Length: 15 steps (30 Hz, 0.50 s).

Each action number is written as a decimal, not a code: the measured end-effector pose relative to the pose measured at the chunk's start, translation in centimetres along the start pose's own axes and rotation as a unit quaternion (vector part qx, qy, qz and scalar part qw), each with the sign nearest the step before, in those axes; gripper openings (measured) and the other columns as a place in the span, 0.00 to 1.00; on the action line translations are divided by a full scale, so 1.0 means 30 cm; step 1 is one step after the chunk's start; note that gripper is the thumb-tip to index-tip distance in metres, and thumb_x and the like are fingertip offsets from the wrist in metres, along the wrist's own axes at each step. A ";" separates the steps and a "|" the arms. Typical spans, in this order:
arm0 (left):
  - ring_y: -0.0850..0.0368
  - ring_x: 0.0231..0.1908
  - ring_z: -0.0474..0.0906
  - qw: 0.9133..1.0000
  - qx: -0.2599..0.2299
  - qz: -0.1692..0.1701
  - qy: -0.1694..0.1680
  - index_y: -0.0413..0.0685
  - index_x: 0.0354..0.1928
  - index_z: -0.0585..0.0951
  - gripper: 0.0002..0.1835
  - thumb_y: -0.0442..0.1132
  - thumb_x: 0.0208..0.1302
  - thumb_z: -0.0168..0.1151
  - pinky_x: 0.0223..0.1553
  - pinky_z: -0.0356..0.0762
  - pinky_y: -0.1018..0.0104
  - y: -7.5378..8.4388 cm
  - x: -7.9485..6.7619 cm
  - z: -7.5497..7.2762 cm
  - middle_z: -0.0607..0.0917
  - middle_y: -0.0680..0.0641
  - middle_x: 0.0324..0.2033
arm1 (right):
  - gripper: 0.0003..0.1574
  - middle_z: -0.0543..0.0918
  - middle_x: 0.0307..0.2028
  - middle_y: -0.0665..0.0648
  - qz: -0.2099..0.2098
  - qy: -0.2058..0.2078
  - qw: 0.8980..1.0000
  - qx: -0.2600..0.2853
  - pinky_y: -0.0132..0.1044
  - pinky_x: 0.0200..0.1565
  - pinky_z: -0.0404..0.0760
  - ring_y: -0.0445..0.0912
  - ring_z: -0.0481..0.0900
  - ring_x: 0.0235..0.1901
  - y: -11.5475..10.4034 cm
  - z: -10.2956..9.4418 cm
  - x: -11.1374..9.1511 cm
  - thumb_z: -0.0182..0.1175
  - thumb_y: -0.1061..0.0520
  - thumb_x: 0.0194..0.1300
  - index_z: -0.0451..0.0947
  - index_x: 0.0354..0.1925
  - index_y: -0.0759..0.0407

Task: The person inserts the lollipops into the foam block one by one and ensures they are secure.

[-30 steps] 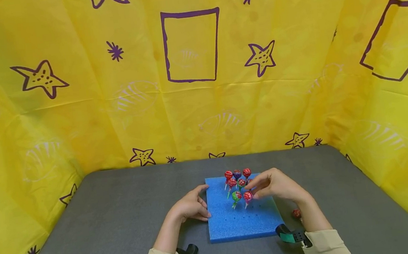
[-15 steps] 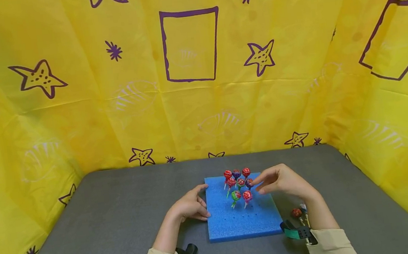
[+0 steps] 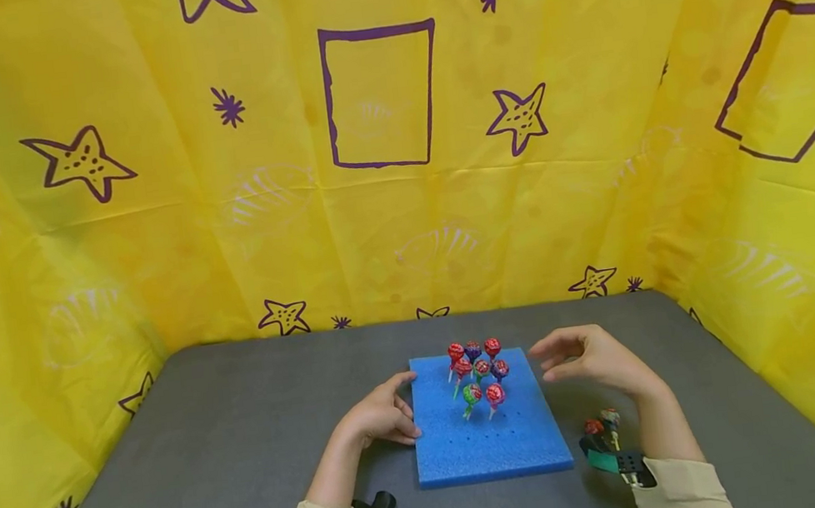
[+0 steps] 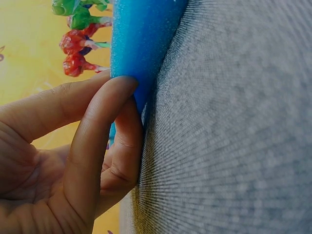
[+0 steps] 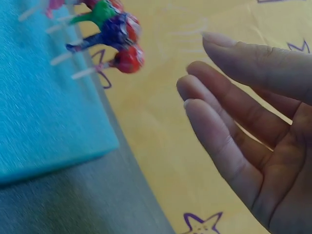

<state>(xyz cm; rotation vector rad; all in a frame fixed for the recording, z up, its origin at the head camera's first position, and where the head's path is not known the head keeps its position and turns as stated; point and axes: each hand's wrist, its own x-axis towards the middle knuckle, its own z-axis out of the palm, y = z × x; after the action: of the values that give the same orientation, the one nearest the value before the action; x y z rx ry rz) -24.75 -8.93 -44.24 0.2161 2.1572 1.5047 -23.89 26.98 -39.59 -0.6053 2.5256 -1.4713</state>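
A blue foam board [image 3: 494, 458] lies on the table. Several wrapped lollipops stand upright in its far half: red, purple, green and a pink-red lollipop [image 3: 495, 395] at the near right of the group. At the board's left edge, my left hand [image 3: 380, 415] touches the side with its fingertips; the left wrist view shows the thumb [image 4: 105, 112] against the foam edge. My right hand [image 3: 589, 359] hovers just right of the board, holding nothing. Its fingers [image 5: 219, 146] are gently bent and apart from the thumb, and the lollipops stand away from them.
Small holes [image 3: 489, 436] run across the board's nearer part. Loose lollipops [image 3: 611, 417] lie on the grey table [image 3: 269, 429] beside the right forearm, partly hidden by the wrist strap. Yellow patterned cloth [image 3: 397, 230] surrounds the table.
My right hand has drawn away rightward from the pink-red lollipop, which stays upright in the board. More of the loose lollipops shows. My left hand has stayed in place.
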 end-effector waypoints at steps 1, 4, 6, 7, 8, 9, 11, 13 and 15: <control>0.56 0.25 0.78 1.000 0.001 -0.001 0.001 0.45 0.75 0.57 0.49 0.20 0.51 0.67 0.29 0.88 0.64 -0.001 0.000 0.000 0.75 0.44 0.32 | 0.26 0.81 0.53 0.75 0.004 0.004 1.000 -0.001 0.31 0.45 0.87 0.42 0.86 0.41 0.002 -0.006 -0.005 0.70 0.58 0.58 0.79 0.54 0.67; 0.56 0.25 0.78 1.000 0.001 -0.003 0.002 0.45 0.75 0.58 0.49 0.20 0.51 0.67 0.29 0.88 0.64 0.000 -0.002 0.000 0.75 0.44 0.32 | 0.26 0.80 0.53 0.75 0.011 0.013 1.000 0.000 0.31 0.44 0.87 0.42 0.86 0.41 0.009 -0.023 -0.019 0.70 0.58 0.58 0.79 0.54 0.67; 0.56 0.25 0.78 1.000 0.001 -0.005 0.004 0.45 0.75 0.58 0.49 0.20 0.51 0.67 0.29 0.88 0.64 0.001 -0.003 0.000 0.75 0.44 0.32 | 0.27 0.81 0.53 0.74 0.013 0.020 1.000 -0.003 0.31 0.44 0.87 0.42 0.86 0.41 0.012 -0.033 -0.027 0.71 0.57 0.58 0.79 0.54 0.66; 0.56 0.25 0.78 1.000 0.001 -0.005 0.005 0.45 0.75 0.58 0.49 0.20 0.51 0.67 0.29 0.88 0.64 0.001 -0.003 0.000 0.75 0.44 0.32 | 0.27 0.82 0.52 0.72 0.014 0.024 1.000 -0.004 0.32 0.44 0.88 0.42 0.86 0.41 0.014 -0.038 -0.031 0.71 0.57 0.57 0.80 0.53 0.66; 0.56 0.25 0.78 1.000 0.001 -0.005 0.005 0.45 0.75 0.58 0.49 0.20 0.51 0.67 0.29 0.88 0.63 0.001 -0.002 0.000 0.75 0.44 0.32 | 0.27 0.82 0.52 0.72 0.016 0.028 0.999 -0.005 0.32 0.44 0.87 0.41 0.86 0.41 0.014 -0.042 -0.036 0.71 0.57 0.57 0.79 0.53 0.66; 0.56 0.25 0.78 1.000 0.001 -0.005 0.005 0.45 0.75 0.58 0.49 0.20 0.51 0.67 0.29 0.88 0.63 0.001 -0.002 0.000 0.75 0.44 0.32 | 0.26 0.82 0.52 0.72 0.020 0.032 0.999 -0.008 0.31 0.44 0.87 0.41 0.86 0.41 0.015 -0.047 -0.041 0.71 0.56 0.57 0.80 0.53 0.65; 0.56 0.25 0.78 1.000 0.002 -0.006 0.007 0.46 0.75 0.58 0.49 0.20 0.51 0.67 0.29 0.88 0.63 0.002 -0.002 0.000 0.75 0.44 0.32 | 0.26 0.83 0.51 0.69 0.028 0.038 0.999 -0.015 0.31 0.44 0.87 0.41 0.85 0.41 0.015 -0.057 -0.052 0.71 0.55 0.58 0.80 0.53 0.64; 0.56 0.25 0.78 1.000 0.005 -0.007 0.008 0.46 0.75 0.58 0.49 0.20 0.51 0.68 0.29 0.88 0.64 0.002 -0.002 0.002 0.75 0.44 0.32 | 0.27 0.84 0.51 0.66 0.038 0.040 0.998 -0.014 0.30 0.45 0.86 0.40 0.84 0.41 0.018 -0.067 -0.064 0.70 0.55 0.58 0.79 0.54 0.64; 0.56 0.25 0.78 1.000 0.007 -0.009 0.009 0.46 0.75 0.58 0.49 0.21 0.51 0.68 0.29 0.88 0.64 0.004 -0.002 0.003 0.75 0.44 0.32 | 0.28 0.85 0.50 0.61 0.046 0.037 0.998 -0.011 0.30 0.45 0.85 0.40 0.83 0.42 0.023 -0.077 -0.077 0.70 0.55 0.59 0.78 0.55 0.66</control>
<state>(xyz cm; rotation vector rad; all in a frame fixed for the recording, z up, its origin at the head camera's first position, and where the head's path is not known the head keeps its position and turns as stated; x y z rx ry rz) -24.68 -8.83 -44.15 0.1866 2.1792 1.4872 -22.74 30.09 -39.18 -0.4385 2.5912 -1.4616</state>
